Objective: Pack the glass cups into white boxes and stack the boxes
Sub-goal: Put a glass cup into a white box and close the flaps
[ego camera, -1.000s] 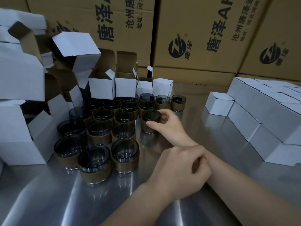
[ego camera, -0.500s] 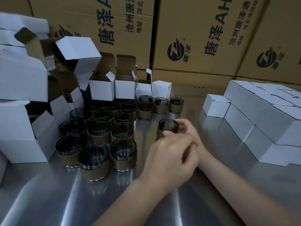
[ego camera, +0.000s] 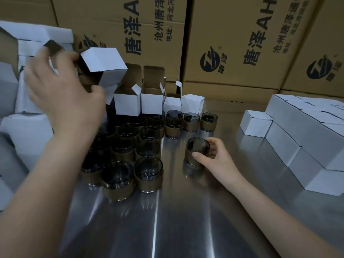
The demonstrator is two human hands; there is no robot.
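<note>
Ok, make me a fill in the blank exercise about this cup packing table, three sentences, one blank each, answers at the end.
The glass cup standing apart from the others is held by the fingers of the ____ hand. The left hand reaches up to a tilted box whose colour is ____. The closed boxes are stacked on the ____ side of the table.
Missing words: right; white; right.

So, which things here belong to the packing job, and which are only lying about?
Job: glass cup in right hand; open white box at left hand; waiting cups; spare open boxes; closed white boxes.
Lying about: brown cartons; steel table.
</note>
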